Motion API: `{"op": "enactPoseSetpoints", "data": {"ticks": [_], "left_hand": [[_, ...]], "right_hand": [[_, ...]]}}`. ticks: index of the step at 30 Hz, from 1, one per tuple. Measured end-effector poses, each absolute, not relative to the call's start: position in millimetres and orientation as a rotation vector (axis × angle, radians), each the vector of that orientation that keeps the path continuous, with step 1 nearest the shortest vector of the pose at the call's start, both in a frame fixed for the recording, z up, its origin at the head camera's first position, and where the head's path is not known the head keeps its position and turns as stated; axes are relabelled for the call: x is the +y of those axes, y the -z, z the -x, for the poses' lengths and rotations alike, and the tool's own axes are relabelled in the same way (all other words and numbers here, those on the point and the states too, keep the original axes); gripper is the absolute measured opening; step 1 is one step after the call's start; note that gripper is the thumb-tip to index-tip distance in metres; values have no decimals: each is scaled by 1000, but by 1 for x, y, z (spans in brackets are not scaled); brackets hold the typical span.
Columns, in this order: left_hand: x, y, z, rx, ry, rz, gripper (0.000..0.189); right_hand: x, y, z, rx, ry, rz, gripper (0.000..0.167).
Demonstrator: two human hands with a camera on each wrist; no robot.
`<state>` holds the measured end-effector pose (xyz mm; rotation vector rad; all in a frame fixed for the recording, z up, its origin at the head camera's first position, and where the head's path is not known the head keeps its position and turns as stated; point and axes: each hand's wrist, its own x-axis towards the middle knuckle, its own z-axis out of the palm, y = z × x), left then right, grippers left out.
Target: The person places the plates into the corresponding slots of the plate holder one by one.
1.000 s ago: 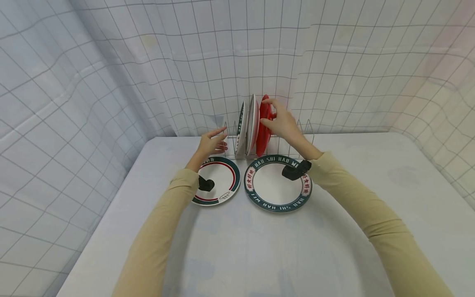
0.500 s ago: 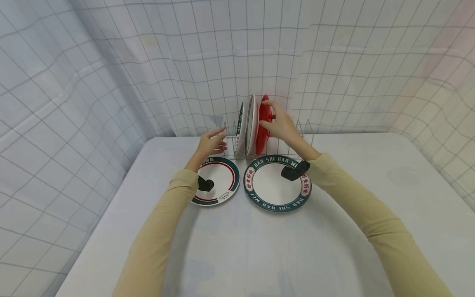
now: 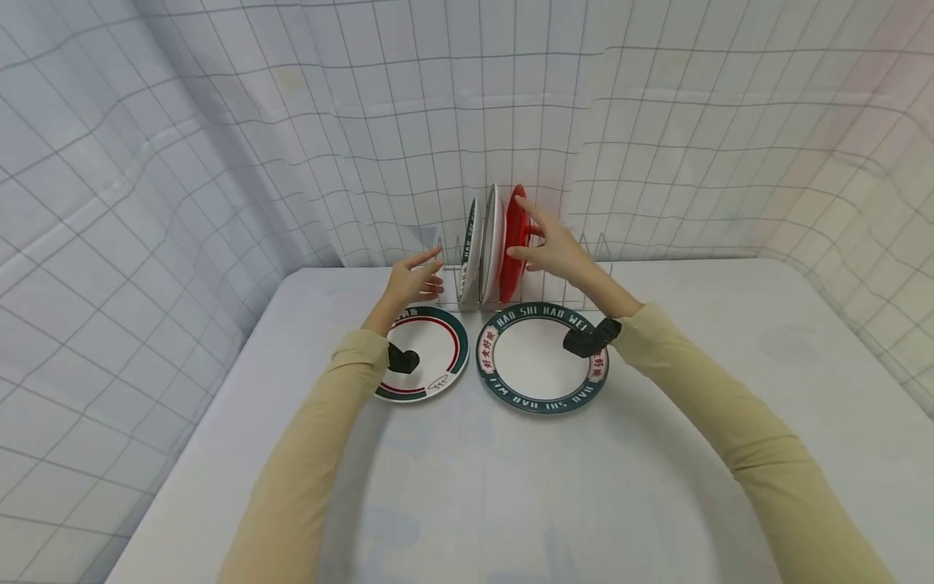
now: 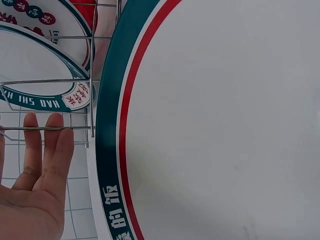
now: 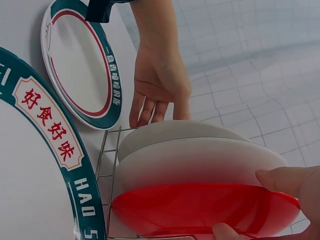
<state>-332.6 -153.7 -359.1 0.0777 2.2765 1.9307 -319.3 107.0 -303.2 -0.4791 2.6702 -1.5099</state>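
A red plate [image 3: 514,243] stands on edge in the wire dish rack [image 3: 584,300], beside a white plate [image 3: 494,243] and a green-patterned plate [image 3: 469,255]. My right hand [image 3: 558,250] is at the red plate with thumb and index finger spread wide. In the right wrist view, one fingertip overlaps the red plate's [image 5: 205,207] upper rim and another lies low against it. At the rack's left end is my left hand [image 3: 411,284], fingers extended and holding nothing. Its fingertips lie behind a rack wire in the left wrist view, just under the green-patterned plate [image 4: 30,102].
Two plates lie in front of the rack: a green-and-red-rimmed plate [image 3: 430,349] partly under the left wrist, and a larger green-rimmed lettered plate [image 3: 540,365] under the right wrist. The white table [image 3: 467,495] meets a gridded cloth backdrop [image 3: 365,122].
The right hand's thumb has moved down and its index finger has straightened, widening their spread at the red plate. The view has shifted slightly. The left hand stays in place.
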Motion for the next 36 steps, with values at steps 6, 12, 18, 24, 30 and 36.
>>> {"op": "enactPoseSetpoints", "data": {"ticks": [6, 12, 18, 24, 30, 36], "left_hand": [[-155, 359, 335, 2288, -1923, -92, 45], [-154, 357, 333, 2285, -1917, -83, 46], [-155, 356, 334, 2298, -1884, -91, 47], [-155, 354, 334, 2263, -1900, -44, 46], [-153, 353, 336, 2247, -1920, -45, 47], [-154, 356, 338, 2259, -1904, -16, 46]], "right_hand": [[108, 307, 317, 2747, 1391, 575, 85], [114, 310, 308, 2817, 1353, 633, 82], [125, 315, 296, 2845, 1400, 735, 78], [140, 320, 283, 2863, 1383, 724, 70], [158, 331, 272, 2881, 1378, 681, 66], [175, 349, 264, 2906, 1389, 651, 63]]}}
